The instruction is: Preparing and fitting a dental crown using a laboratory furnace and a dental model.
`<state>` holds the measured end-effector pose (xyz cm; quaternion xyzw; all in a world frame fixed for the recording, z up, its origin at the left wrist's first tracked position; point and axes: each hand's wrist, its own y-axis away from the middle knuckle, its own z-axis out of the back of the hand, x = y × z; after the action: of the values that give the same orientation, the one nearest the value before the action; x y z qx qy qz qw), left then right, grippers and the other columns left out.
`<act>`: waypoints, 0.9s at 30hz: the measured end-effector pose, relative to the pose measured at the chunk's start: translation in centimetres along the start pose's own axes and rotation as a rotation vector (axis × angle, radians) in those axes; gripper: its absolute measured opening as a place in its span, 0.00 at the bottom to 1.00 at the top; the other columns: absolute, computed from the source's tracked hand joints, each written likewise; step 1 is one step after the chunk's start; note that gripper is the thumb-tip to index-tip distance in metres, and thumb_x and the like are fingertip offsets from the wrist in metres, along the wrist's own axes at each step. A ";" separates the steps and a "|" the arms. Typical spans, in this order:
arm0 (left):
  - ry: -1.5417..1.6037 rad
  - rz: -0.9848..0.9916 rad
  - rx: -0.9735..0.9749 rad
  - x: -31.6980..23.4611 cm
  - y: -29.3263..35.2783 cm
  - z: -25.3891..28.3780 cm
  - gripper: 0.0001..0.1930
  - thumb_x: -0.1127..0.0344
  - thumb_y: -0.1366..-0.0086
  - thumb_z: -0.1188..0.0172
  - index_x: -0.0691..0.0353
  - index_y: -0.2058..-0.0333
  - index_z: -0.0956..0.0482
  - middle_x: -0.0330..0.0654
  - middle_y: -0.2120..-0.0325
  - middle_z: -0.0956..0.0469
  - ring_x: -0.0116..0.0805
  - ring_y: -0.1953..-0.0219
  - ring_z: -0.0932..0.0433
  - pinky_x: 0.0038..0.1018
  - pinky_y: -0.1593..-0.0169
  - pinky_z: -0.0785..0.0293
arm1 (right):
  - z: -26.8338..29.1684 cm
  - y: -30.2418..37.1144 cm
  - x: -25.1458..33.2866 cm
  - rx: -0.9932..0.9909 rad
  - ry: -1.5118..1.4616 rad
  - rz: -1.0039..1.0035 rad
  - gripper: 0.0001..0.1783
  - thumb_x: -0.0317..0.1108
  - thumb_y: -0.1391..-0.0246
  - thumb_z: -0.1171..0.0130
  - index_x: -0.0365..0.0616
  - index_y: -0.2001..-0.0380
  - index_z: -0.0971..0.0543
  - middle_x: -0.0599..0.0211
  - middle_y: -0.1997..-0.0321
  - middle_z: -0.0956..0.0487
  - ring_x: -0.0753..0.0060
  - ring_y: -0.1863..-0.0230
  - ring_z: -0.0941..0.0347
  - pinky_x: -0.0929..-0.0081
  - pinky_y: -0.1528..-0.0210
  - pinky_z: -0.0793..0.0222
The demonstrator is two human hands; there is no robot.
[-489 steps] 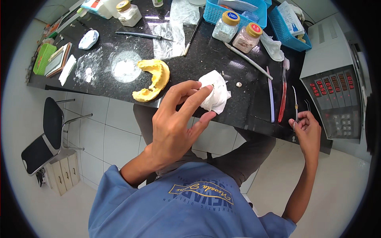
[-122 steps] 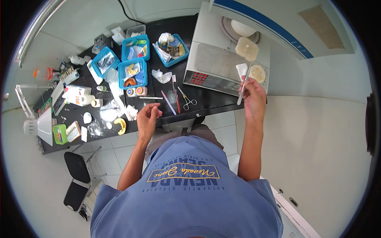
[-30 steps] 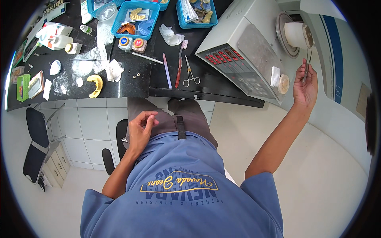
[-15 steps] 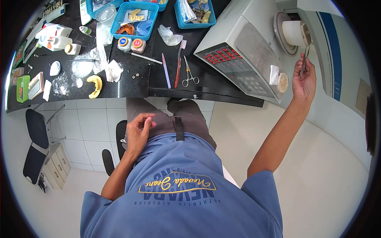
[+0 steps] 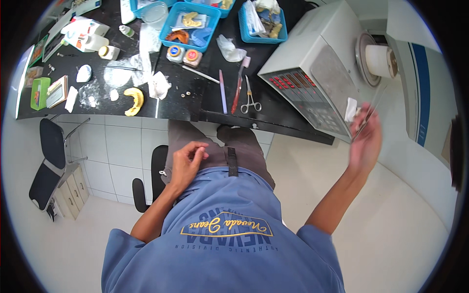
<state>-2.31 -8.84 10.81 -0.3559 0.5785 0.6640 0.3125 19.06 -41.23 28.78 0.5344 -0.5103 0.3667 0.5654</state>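
My right hand (image 5: pixel 367 139) is closed around thin metal tweezers (image 5: pixel 375 105), blurred by motion. It sits beside the side ledge of a grey dental furnace (image 5: pixel 305 63) with a red-lit panel. A folded white tissue (image 5: pixel 350 109) lies on that ledge next to my fingertips; whatever sits under my fingers is hidden. Above the hand, a white cylinder (image 5: pixel 381 61) stands on the furnace's round metal platform (image 5: pixel 363 53). My left hand (image 5: pixel 188 163) rests over my thigh, loosely curled, with its fingers a little apart and nothing in them.
On the black bench lie locking forceps (image 5: pixel 250 100), a toothbrush (image 5: pixel 240 85), a purple stick (image 5: pixel 223 93) and a yellow arch-shaped model (image 5: pixel 134 101). Blue trays (image 5: pixel 168 24) with dental models stand behind two small jars (image 5: pixel 192 57). A black chair (image 5: pixel 53 141) is at the left.
My right hand has drawn the tweezers away from the white cylinder, down and left to the tissue on the ledge. The view has shifted slightly; my left hand keeps its place over the thigh.
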 end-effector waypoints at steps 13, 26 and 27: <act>-1.151 -0.182 0.868 30.6 -13.6 -6.7 0.38 0.44 0.46 0.35 0.55 0.40 0.33 0.55 0.49 0.26 0.54 0.48 0.25 0.45 0.49 0.26 | -2.1 1.7 -23.0 0.009 0.795 0.264 0.12 0.18 0.54 0.39 0.39 0.64 0.21 0.68 0.68 0.23 0.79 0.67 0.25 0.79 0.66 0.28; -0.987 0.020 1.689 45.3 -19.9 -4.3 0.47 0.52 0.52 0.33 0.53 0.34 0.42 0.55 0.40 0.34 0.53 0.38 0.34 0.46 0.37 0.37 | -0.7 -1.1 -27.9 -0.140 1.127 0.830 0.11 0.22 0.58 0.35 0.41 0.66 0.18 0.66 0.69 0.22 0.64 0.69 0.24 0.69 0.68 0.27; -0.972 -0.026 1.687 45.9 -20.3 -4.1 0.46 0.53 0.53 0.33 0.53 0.34 0.42 0.55 0.40 0.33 0.53 0.38 0.34 0.47 0.37 0.36 | -0.7 -1.0 -28.0 -0.141 1.115 0.851 0.11 0.22 0.58 0.35 0.41 0.66 0.18 0.66 0.69 0.22 0.64 0.69 0.24 0.69 0.68 0.27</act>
<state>-10.35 -10.01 -38.84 0.2915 0.6680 0.1023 0.6770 14.28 -37.05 1.45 -0.0170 -0.3315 0.7413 0.5834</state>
